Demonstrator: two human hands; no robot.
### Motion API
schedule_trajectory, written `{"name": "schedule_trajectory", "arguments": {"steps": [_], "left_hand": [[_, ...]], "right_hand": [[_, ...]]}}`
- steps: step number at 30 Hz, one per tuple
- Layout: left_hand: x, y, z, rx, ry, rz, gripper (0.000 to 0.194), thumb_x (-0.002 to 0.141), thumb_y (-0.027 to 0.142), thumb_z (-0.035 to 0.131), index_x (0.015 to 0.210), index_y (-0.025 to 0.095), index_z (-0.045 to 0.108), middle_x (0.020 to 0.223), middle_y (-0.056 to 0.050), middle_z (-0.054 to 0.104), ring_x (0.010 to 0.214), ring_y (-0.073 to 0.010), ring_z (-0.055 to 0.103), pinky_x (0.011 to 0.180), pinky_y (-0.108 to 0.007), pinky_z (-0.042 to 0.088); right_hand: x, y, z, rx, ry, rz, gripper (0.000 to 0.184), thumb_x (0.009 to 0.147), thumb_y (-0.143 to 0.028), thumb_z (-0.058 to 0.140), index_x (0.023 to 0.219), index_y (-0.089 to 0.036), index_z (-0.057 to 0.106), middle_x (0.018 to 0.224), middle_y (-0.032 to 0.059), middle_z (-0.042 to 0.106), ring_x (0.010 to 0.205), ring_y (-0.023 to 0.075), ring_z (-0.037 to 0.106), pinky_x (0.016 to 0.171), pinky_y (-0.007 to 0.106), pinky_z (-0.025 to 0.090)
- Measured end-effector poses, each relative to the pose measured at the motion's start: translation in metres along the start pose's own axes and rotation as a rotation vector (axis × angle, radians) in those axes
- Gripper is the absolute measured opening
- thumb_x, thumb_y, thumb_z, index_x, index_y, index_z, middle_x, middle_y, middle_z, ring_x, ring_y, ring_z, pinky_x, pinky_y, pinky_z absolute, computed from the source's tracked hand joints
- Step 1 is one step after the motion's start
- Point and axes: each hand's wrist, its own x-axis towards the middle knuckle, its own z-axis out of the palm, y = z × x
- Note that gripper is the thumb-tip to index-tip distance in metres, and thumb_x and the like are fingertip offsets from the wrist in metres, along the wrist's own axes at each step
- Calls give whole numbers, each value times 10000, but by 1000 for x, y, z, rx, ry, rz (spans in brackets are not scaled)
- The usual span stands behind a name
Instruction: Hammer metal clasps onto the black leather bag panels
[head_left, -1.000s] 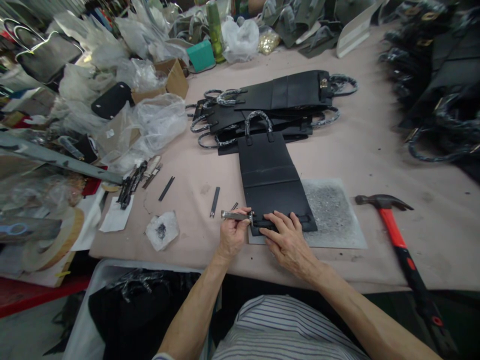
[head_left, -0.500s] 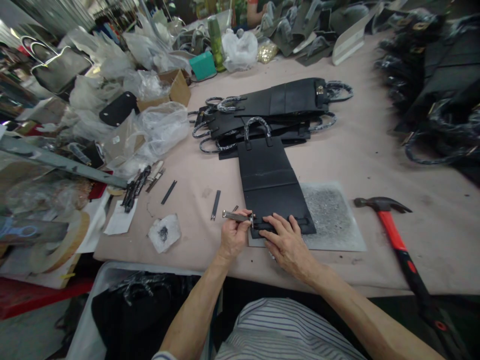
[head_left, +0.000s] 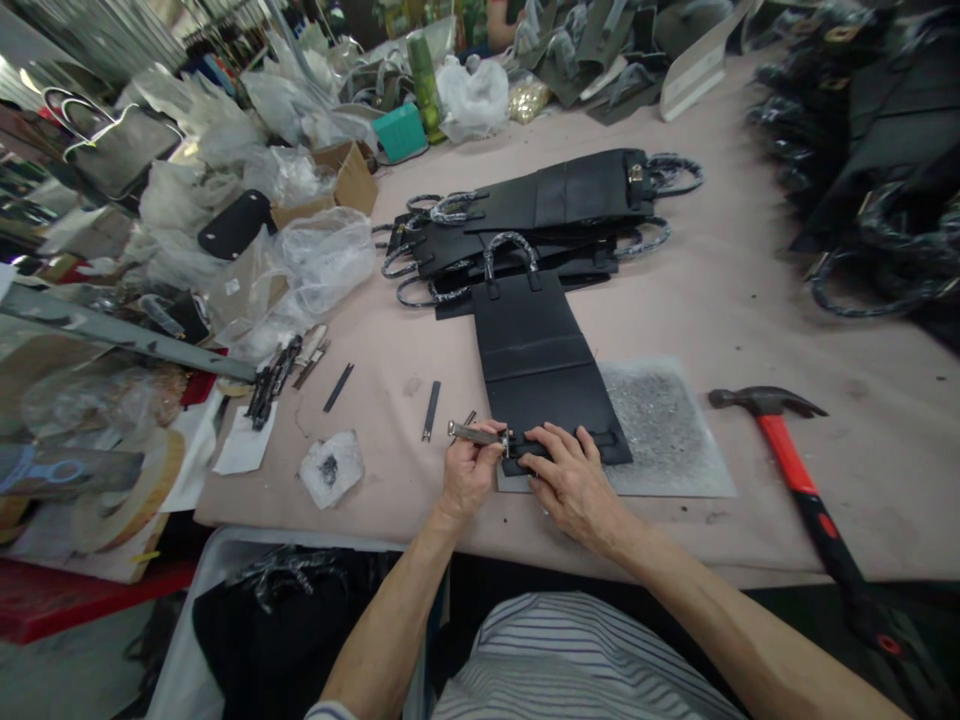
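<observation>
A black bag panel (head_left: pixel 529 335) with a wrapped handle at its far end lies lengthwise before me, its near end on a grey speckled slab (head_left: pixel 660 430). At its near left corner, my left hand (head_left: pixel 470 475) pinches a slim metal piece (head_left: pixel 471 432), which points left and touches or nearly touches the panel; its exact kind is unclear. My right hand (head_left: pixel 576 487) rests on the panel's near end, fingers spread over a narrow black strap (head_left: pixel 602 440). The fingertips hide part of that strap.
A red-handled claw hammer (head_left: pixel 787 455) lies at right. Flat metal strips (head_left: pixel 431 410) and a white lump with a dark middle (head_left: pixel 330 468) lie left. Behind are stacked black bag panels (head_left: pixel 555 200). A white bin (head_left: pixel 187 590) stands below the table edge.
The view has shifted slightly. Both hands, the metal piece and the bag panel keep nearly the same places relative to each other.
</observation>
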Motion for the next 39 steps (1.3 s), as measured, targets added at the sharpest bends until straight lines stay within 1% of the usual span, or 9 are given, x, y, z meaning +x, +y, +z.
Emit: {"name": "schedule_trajectory", "arguments": {"steps": [5, 10, 17, 21, 25, 29, 33, 36, 39], "left_hand": [[-1, 0, 1, 14, -4, 13, 202, 967, 369, 647, 1025, 176, 650, 1122, -122, 715, 1024, -249, 715, 924, -418, 585], [-4, -4, 0, 16, -3, 16, 213, 962, 376, 655, 1031, 175, 652, 1118, -127, 720, 1045, -254, 711, 935, -422, 582], [-3, -1, 1, 26, -16, 25, 206, 965, 371, 652, 1028, 175, 641, 1111, -119, 714, 1019, -244, 713, 911, -412, 583], [-2, 0, 0, 61, -32, 57, 175, 970, 341, 640, 1021, 173, 630, 1115, -126, 715, 1033, -243, 709, 930, -418, 574], [-1, 2, -1, 124, -49, 97, 156, 975, 334, 624, 1014, 182, 628, 1112, -124, 719, 1049, -244, 702, 955, -425, 567], [-2, 1, 0, 157, -53, 129, 132, 972, 316, 619, 1005, 190, 635, 1099, -115, 713, 1060, -249, 701, 980, -439, 557], [-6, 0, 2, 170, -27, 153, 103, 970, 293, 618, 998, 197, 643, 1104, -110, 717, 1069, -250, 699, 993, -449, 553], [-8, 0, 4, 173, 1, 177, 85, 968, 277, 621, 991, 198, 643, 1099, -104, 723, 1066, -245, 698, 990, -445, 555], [-10, 2, 5, 157, 10, 172, 91, 970, 279, 617, 992, 193, 636, 1100, -108, 721, 1040, -239, 705, 960, -436, 571]], "right_hand": [[-4, 2, -1, -31, 2, -72, 350, 999, -218, 477, 1248, -297, 709, 1499, 106, 522, 1447, 343, 376, 1179, 671, 217], [-5, 4, 2, -39, 34, -84, 342, 997, -223, 487, 1235, -296, 721, 1486, 111, 533, 1440, 347, 374, 1176, 684, 195], [-6, 3, 3, -27, 36, -84, 337, 1000, -215, 484, 1243, -288, 705, 1488, 102, 529, 1450, 341, 361, 1188, 686, 157], [-6, 2, 3, -24, 28, -82, 330, 1016, -241, 473, 1256, -286, 696, 1500, 102, 517, 1456, 341, 355, 1191, 678, 165], [-6, 5, 3, 0, 22, -87, 329, 991, -206, 499, 1231, -291, 707, 1494, 108, 517, 1447, 344, 368, 1185, 687, 167], [-9, 10, 4, 25, 16, -143, 350, 941, -173, 543, 1215, -303, 718, 1520, 110, 492, 1460, 353, 354, 1184, 705, 152], [-10, 10, 3, 29, 33, -147, 348, 924, -159, 550, 1192, -289, 730, 1523, 111, 494, 1459, 349, 360, 1190, 701, 159], [-10, 8, 0, 43, 36, -134, 330, 941, -165, 541, 1181, -287, 731, 1512, 108, 504, 1457, 342, 366, 1190, 699, 167], [-9, 6, -2, 55, 39, -128, 305, 959, -181, 532, 1166, -285, 730, 1505, 108, 509, 1456, 338, 367, 1189, 697, 168]]}}
